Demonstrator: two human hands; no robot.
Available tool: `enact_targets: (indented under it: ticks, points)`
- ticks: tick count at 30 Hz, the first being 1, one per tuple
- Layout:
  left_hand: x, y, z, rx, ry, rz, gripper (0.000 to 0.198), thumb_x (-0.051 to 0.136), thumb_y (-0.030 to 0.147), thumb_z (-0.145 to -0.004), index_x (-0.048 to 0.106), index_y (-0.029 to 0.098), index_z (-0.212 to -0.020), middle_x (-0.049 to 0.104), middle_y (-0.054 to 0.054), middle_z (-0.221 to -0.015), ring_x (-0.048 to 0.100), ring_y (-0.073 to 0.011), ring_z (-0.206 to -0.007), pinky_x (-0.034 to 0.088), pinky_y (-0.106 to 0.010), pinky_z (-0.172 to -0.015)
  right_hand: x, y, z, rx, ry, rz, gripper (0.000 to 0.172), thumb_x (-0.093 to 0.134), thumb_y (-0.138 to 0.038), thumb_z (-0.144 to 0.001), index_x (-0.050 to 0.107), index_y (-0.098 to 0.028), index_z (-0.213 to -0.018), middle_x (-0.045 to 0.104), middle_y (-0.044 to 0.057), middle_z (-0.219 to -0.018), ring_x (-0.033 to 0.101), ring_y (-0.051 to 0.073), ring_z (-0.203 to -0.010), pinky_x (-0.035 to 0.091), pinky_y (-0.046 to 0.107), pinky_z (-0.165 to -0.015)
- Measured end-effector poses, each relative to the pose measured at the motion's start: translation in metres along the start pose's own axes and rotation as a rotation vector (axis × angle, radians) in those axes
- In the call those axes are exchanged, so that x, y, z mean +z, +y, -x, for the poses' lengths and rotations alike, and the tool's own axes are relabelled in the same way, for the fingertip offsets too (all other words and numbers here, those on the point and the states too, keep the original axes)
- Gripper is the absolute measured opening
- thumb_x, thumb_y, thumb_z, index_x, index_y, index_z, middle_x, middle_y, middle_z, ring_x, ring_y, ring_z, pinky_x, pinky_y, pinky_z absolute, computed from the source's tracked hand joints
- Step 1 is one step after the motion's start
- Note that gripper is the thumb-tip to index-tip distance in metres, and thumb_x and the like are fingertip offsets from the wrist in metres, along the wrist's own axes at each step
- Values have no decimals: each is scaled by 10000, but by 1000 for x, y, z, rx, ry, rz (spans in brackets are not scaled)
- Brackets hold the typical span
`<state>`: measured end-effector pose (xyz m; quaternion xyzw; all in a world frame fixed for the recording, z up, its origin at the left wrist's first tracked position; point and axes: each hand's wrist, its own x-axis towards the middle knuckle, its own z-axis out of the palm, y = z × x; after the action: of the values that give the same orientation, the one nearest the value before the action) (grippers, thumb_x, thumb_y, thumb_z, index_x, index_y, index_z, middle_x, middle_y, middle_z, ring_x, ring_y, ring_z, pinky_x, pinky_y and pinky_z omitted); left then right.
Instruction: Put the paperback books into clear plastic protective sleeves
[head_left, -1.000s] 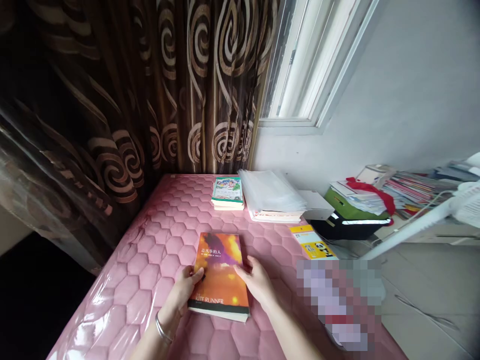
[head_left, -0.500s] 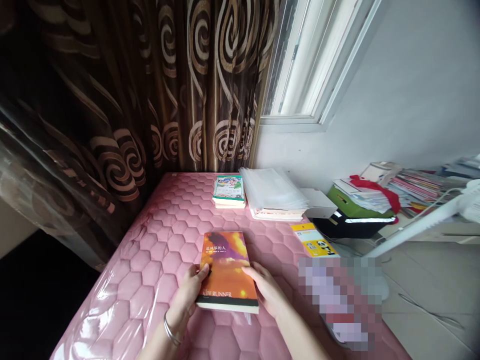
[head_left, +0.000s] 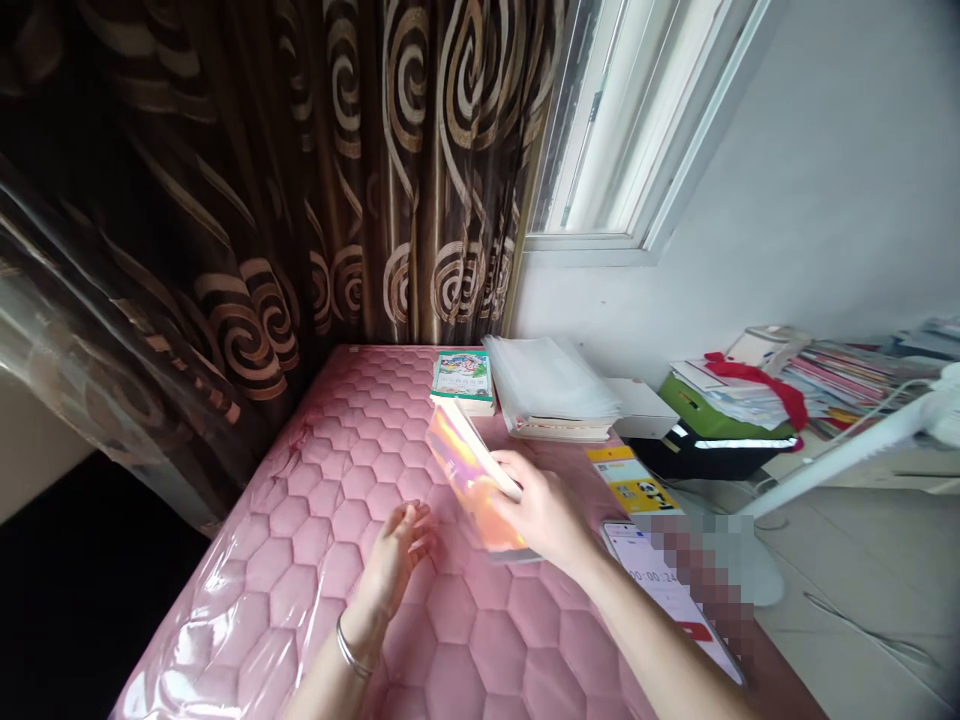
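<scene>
Inspection at this moment finds the paperback book [head_left: 472,487] tilted steeply, not lying flat, with its glossy orange cover catching glare and its title unreadable. The right hand [head_left: 544,515] is closed on the book's near side, fingers [head_left: 510,480] wrapped over the edge, so the book sits directly ahead of and to the left of that hand. Whether the book's lower edge touches the mattress cannot be determined from this view. The left hand [head_left: 395,560] is open, fingers spread and palm turned toward the book, holding nothing; it is near the book, to its lower left, with a visible gap between them. A metal bangle [head_left: 349,650] is on that wrist. Both hands are over a pink quilted mattress [head_left: 450,680] covered in clear plastic. Further ahead of the right hand stand a stack of books with a green illustrated cover [head_left: 461,382] and a pile of clear plastic sleeves [head_left: 547,380]. To the right of the right hand, beyond the forearm, lies a smartphone [head_left: 652,590] showing a timer display, partly obscured by a pixelated patch. A yellow panda-printed card [head_left: 630,480] lies ahead of the phone.
</scene>
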<state>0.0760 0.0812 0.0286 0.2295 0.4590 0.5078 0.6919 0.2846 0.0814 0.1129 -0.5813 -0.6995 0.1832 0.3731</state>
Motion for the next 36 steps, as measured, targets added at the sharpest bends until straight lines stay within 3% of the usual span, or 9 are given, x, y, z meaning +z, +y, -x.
enact_targets:
  ticks: [4, 6, 9, 13, 16, 19, 25, 31, 36]
  points:
    - [-11, 22, -2, 1, -121, 217, 431, 571, 548, -856, 606, 173, -1066, 656, -148, -1174, 655, -257, -1000, 517, -400, -866, 19, -2, 9, -512, 84, 619, 360, 517, -41, -818, 635, -189, -1124, 763, 80, -942, 710, 198, -774, 501, 267, -648]
    - [-20, 28, 1, 24, -124, 215, 441, 585, 551, -840, 635, 150, -1017, 692, -132, -1063, 653, -249, -975, 519, -365, -864, 35, 10, 20, -769, 123, 711, 346, 496, -25, -843, 641, -166, -1124, 723, 112, -1125, 688, 224, -968, 519, 309, -754]
    - [-32, 26, 7, 50, -61, -28, 398, 658, 482, -776, 664, 138, -975, 705, -103, -948, 647, -237, -916, 518, -314, -808, 55, 34, 43, -911, 115, 730, 308, 493, -54, -872, 651, -156, -1116, 701, 102, -1183, 661, 231, -1037, 517, 343, -816]
    - [-42, 22, 11, 165, 69, -635, 403, 634, 438, -760, 679, 160, -1048, 689, -98, -999, 642, -257, -955, 500, -341, -853, 70, 56, 73, -908, 51, 665, 275, 504, -104, -901, 655, -175, -1120, 702, 93, -1184, 656, 219, -1056, 519, 337, -814]
    - [-41, 25, 14, 390, 126, -966, 365, 660, 392, -744, 705, 201, -1051, 642, -109, -1146, 605, -279, -1077, 439, -384, -996, 72, 58, 84, -809, -20, 540, 294, 505, -120, -909, 652, -197, -1151, 709, 67, -1178, 661, 216, -1061, 540, 330, -820]
    - [-40, 31, 18, 513, 25, -1141, 332, 688, 387, -752, 729, 264, -1058, 605, -108, -1259, 540, -315, -1189, 374, -457, -1072, 66, 53, 83, -650, -171, 398, 322, 578, -163, -887, 641, -203, -1201, 696, 67, -1207, 665, 219, -1066, 554, 338, -885]
    - [-47, 35, 24, 538, -475, -1197, 548, 843, 361, -616, 715, 281, -1144, 601, -128, -1301, 488, -332, -1260, 406, -444, -1067, 49, 48, 74, -425, -255, 191, 267, 678, -195, -824, 728, -241, -1082, 731, 69, -1120, 675, 236, -1033, 560, 351, -914]
    - [-50, 43, 18, 507, -385, -1191, 349, 709, 148, -684, 768, 307, -989, 693, -58, -1169, 598, -256, -1130, 456, -371, -1016, 46, 41, 68, -382, -331, 136, 223, 615, -174, -853, 762, -244, -1006, 751, 57, -1058, 688, 232, -976, 566, 362, -883]
    - [-46, 53, 18, 466, -460, -1158, 131, 665, 250, -786, 778, 296, -836, 743, -48, -1042, 632, -251, -1080, 446, -352, -1016, 49, 41, 70, -393, -347, 166, 233, 589, -166, -872, 757, -217, -1025, 752, 68, -1054, 682, 232, -987, 554, 366, -906]
